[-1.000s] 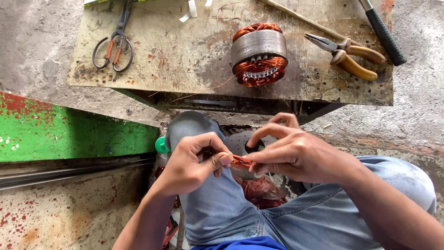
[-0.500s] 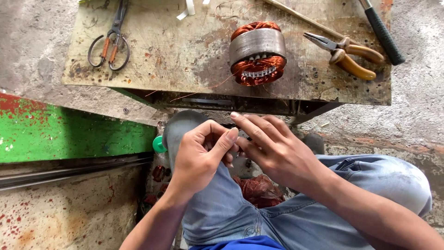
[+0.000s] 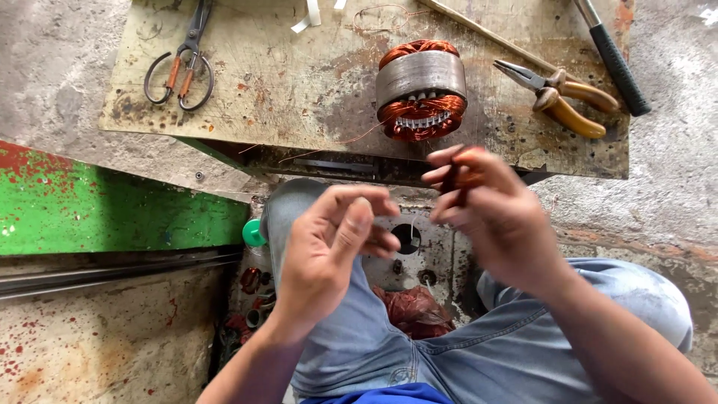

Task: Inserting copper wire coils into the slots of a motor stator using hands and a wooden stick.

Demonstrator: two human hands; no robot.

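1. Two bare hands are raised above the person's lap, in front of the near edge of a worn wooden table.
2. The right hand has its grip closed on a small dark, reddish piece, pinched between thumb and fingertips; motion blur hides what kind of piece it is.
3. The left hand holds nothing: its fingers are curled loosely, thumb near forefinger, apart from the right hand and lower.
4. A motor stator with copper windings and a grey steel core stands on the table, just beyond the right hand; a thin copper wire trails from it toward the table edge.
5. Yellow-handled needle-nose pliers lie to the right of the stator, with a black-handled tool near them.
6. Scissors lie at the table's left end, well apart from the stator.
7. Blue jeans cover the knees below both hands.
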